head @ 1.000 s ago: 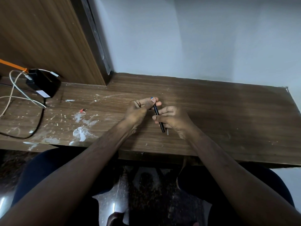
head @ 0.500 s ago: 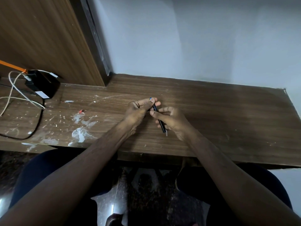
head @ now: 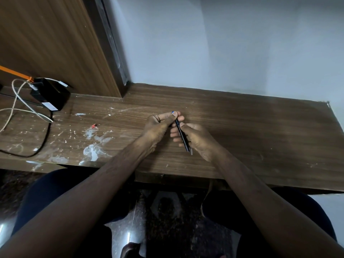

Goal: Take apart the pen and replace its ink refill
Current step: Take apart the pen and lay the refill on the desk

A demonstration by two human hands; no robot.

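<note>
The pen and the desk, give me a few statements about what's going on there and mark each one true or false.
1. Both hands hold the pen. True: the left hand pinches its far end, the right hand wraps the lower barrel.
2. The pen lies flat on the desk. False: it is held above the wood.
3. A black box with cables sits at the desk's far left. True.
4. The white smears are right of the hands. False: they are left of them.
5. The pen is red. False: it is dark, with a blue far tip.

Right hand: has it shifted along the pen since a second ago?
Cannot tell; the right hand grips the pen over the same desk spot, any shift too slight.
</note>
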